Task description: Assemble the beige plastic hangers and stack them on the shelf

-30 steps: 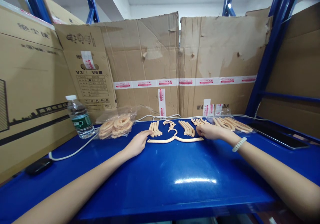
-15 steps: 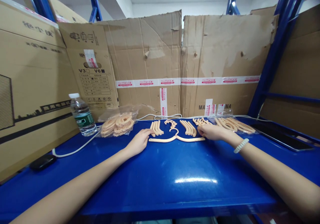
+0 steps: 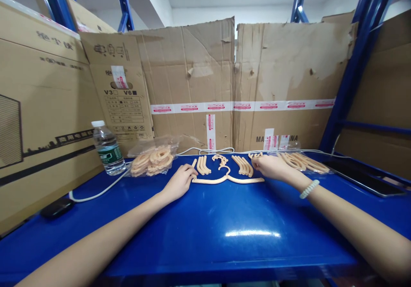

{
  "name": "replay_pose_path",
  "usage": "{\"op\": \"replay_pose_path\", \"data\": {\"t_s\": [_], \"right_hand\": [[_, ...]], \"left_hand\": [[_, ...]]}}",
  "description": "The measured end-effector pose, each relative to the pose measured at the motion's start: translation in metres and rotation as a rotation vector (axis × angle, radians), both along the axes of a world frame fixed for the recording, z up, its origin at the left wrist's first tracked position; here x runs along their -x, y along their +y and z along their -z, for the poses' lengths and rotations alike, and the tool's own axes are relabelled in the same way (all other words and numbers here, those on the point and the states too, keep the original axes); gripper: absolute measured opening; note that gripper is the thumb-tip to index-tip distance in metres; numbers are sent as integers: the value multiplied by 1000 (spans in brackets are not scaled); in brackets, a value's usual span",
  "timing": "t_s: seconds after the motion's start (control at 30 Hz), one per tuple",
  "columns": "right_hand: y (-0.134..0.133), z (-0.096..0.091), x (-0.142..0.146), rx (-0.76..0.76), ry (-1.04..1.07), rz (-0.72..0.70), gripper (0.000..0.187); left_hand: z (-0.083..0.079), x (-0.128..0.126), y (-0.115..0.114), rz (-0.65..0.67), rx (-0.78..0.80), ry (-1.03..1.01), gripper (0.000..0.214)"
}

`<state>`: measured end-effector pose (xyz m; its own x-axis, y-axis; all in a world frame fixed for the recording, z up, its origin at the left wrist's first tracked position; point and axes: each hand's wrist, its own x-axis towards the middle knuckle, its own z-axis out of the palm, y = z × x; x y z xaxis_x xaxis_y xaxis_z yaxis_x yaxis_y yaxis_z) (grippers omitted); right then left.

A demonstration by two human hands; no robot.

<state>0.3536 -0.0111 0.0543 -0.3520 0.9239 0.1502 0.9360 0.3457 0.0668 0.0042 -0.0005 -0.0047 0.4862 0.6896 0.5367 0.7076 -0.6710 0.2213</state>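
1. Far left, a black device [image 3: 58, 208] is parked on the blue shelf top [image 3: 224, 218]. A white cable [image 3: 96, 190] is strung past it toward the back, and a water bottle [image 3: 107, 148] is stood upright against the cardboard boxes [image 3: 192, 86].
2. Just right of the bottle, a clear bag of peach rings [image 3: 150, 158] is slumped at the back edge.
3. The left hand [image 3: 180, 182] is laid palm-down with its fingers bent and bunched together. The tips are set against the left end of the peach hanger [image 3: 227, 178]. Whether that end is actually pinched can't be made out from this angle, tbh.
4. The hanger is laid flat between the two hands, hook toward the back. Just behind it, a left stack of curved strips [image 3: 203, 165], some loose hooks [image 3: 220, 159] and a right stack of curved strips [image 3: 244, 166] are lined up close together.
5. The right hand [image 3: 271, 167], with a bead bracelet [image 3: 308, 188] on the wrist, is stretched flat with its fingers kept together. The tips are rested by the right stack, just behind the hanger's right end.
6. Further right, a second bag of strips [image 3: 305, 161] and a dark tablet [image 3: 362, 173] are lined along the back.
7. Room-wise, the back is walled off by the boxes and the right by a blue upright [image 3: 353, 64]. A wide bare stretch is left between the hanger and the front edge.
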Motion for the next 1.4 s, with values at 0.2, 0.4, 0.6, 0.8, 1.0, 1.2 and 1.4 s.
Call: {"op": "replay_pose_path", "data": {"t_s": [0.2,0.4,0.6,0.8,1.0,1.2,1.4], "right_hand": [[17,-6,38,-35,158,-234,22],[55,-8,74,62,179,-349,34],[67,-5,78,63,313,-363,14],[33,-16,68,8,655,-354,28],[-23,-4,59,178,1309,-345,32],[-43,19,68,429,1606,-230,39],[-55,23,79,561,1708,-150,36]], "left_hand": [[-3,-3,-5,-15,1,-33,19],[-15,-5,-15,-52,-32,-177,16],[-29,-18,-31,14,1,-445,15],[-35,-41,-56,163,152,-686,18],[-30,-53,-66,225,361,-836,17],[-24,-56,-62,236,588,-947,57],[-25,-59,-66,283,638,-883,35]]}}
